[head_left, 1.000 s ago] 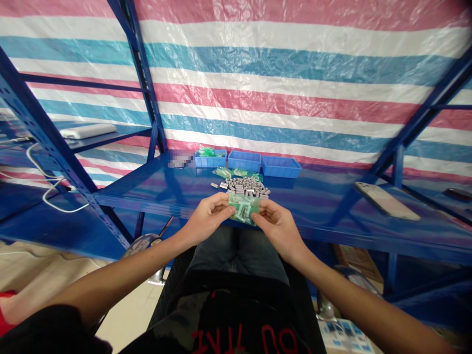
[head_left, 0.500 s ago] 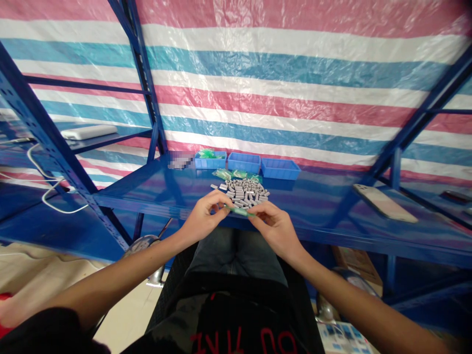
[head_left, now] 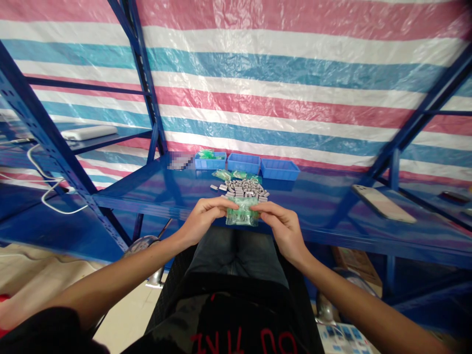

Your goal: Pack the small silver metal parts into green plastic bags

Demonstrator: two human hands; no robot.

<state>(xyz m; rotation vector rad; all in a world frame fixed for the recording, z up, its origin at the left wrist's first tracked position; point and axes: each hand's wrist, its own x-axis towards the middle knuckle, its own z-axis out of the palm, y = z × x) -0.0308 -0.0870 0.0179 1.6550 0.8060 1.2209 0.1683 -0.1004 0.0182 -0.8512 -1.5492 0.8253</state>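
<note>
A small green clear plastic bag (head_left: 242, 215) with grey metal pieces inside hangs between my two hands, just above the front edge of the blue shelf (head_left: 324, 206). My left hand (head_left: 204, 216) pinches the bag's top left corner. My right hand (head_left: 280, 222) pinches its top right corner. Right behind the bag lies a pile of small grey metal cylinders (head_left: 243, 189) on the shelf. More green bags (head_left: 236, 174) lie beyond the pile.
Three blue trays (head_left: 245, 162) stand in a row at the back of the shelf, the left one holding green bags. A phone (head_left: 383, 203) lies at the right. Blue rack uprights (head_left: 40, 128) stand left and right, with a white cable (head_left: 51, 189) at the left.
The bag was turned edge-on and nearly flat half a second ago; now it hangs upright again, held by its top corners, a little closer to the pile.
</note>
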